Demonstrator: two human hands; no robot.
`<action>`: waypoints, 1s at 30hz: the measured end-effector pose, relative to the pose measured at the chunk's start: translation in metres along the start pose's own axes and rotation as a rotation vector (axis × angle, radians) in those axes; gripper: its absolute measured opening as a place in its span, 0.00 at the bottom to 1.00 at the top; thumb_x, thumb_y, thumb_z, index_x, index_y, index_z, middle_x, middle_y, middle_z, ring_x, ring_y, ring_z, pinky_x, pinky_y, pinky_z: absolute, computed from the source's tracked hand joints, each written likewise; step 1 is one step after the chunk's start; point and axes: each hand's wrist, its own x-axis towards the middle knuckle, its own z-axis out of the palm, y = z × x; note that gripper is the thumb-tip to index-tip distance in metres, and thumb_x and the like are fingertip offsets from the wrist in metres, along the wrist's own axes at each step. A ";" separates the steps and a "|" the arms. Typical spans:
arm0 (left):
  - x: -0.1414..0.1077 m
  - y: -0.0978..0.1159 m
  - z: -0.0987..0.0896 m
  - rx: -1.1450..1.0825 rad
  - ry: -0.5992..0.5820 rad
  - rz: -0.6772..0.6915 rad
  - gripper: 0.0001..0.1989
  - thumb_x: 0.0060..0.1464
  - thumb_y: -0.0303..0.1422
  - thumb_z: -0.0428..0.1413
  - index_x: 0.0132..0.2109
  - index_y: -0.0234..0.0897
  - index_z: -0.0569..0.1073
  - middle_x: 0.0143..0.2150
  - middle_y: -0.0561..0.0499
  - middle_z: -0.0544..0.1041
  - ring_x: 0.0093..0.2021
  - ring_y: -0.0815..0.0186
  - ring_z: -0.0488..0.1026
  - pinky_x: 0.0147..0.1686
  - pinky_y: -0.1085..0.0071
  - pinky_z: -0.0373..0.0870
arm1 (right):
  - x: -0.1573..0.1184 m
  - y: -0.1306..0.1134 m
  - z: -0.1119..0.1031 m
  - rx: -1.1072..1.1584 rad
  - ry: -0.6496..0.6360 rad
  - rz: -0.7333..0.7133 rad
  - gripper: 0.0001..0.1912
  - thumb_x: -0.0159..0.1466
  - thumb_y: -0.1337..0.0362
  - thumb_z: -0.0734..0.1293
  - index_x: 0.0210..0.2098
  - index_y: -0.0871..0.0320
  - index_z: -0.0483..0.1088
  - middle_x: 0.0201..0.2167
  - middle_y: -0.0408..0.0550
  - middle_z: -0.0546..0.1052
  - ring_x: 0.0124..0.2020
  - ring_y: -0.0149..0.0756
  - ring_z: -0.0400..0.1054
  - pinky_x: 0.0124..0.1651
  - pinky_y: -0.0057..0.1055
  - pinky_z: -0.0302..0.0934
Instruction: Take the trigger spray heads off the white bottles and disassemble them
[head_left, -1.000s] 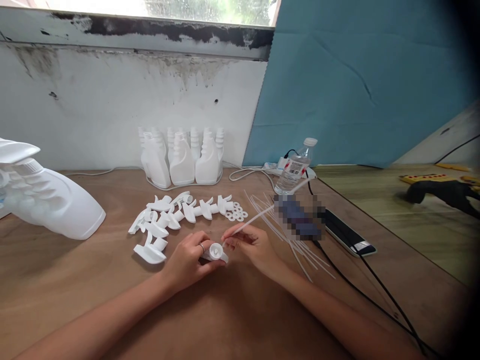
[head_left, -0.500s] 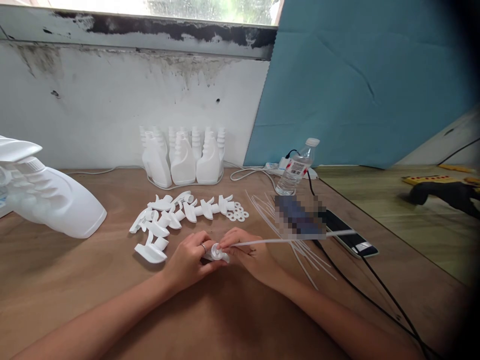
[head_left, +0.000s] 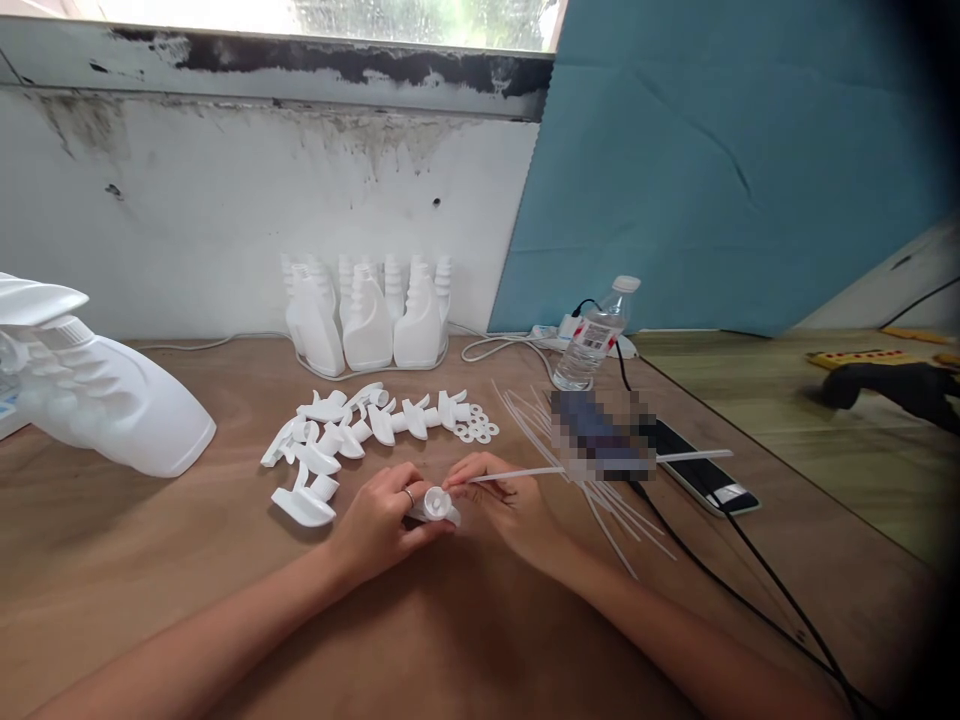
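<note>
My left hand [head_left: 386, 515] is closed around a white trigger spray head [head_left: 437, 505], its round collar opening turned up toward me. In my right hand [head_left: 499, 495], thumb and fingertips pinch a long thin white dip tube [head_left: 517, 473] near its left end, just beside the collar. The tube reaches far to the right, partly lost behind a blurred patch. Several more spray heads [head_left: 382, 425] lie in a loose group beyond my left hand. Small white ring gaskets [head_left: 474, 432] lie at the right end of that group.
White spray bottles [head_left: 367, 325] stand against the wall; more bottles [head_left: 127, 390] are at the left. Loose tubes [head_left: 615, 510] lie right of my right hand. A water bottle [head_left: 596, 335], a phone [head_left: 709, 475] and black cables [head_left: 780, 595] occupy the right side.
My right hand has drawn slightly up and right, and the tube's end has moved off the collar opening. The left hand keeps the spray head in nearly the same place.
</note>
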 end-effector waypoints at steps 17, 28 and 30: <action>0.001 0.004 0.001 -0.027 0.031 0.016 0.12 0.56 0.41 0.57 0.40 0.36 0.76 0.34 0.48 0.69 0.34 0.65 0.67 0.35 0.69 0.66 | 0.000 0.018 0.007 -0.192 -0.148 -0.294 0.05 0.65 0.68 0.62 0.31 0.57 0.63 0.26 0.40 0.62 0.25 0.28 0.57 0.29 0.26 0.54; 0.000 0.010 -0.009 -0.066 0.054 0.045 0.22 0.54 0.42 0.58 0.53 0.38 0.67 0.46 0.45 0.71 0.45 0.59 0.70 0.46 0.64 0.68 | -0.005 0.020 0.005 -0.064 -0.073 -0.088 0.03 0.66 0.64 0.63 0.37 0.55 0.67 0.36 0.46 0.69 0.38 0.33 0.66 0.42 0.31 0.61; 0.006 0.008 -0.021 -0.072 0.105 0.069 0.21 0.56 0.40 0.56 0.55 0.38 0.64 0.49 0.45 0.70 0.48 0.60 0.69 0.48 0.64 0.68 | -0.005 0.020 0.004 -0.032 -0.069 -0.053 0.04 0.65 0.63 0.64 0.39 0.55 0.67 0.41 0.48 0.68 0.41 0.34 0.65 0.43 0.31 0.61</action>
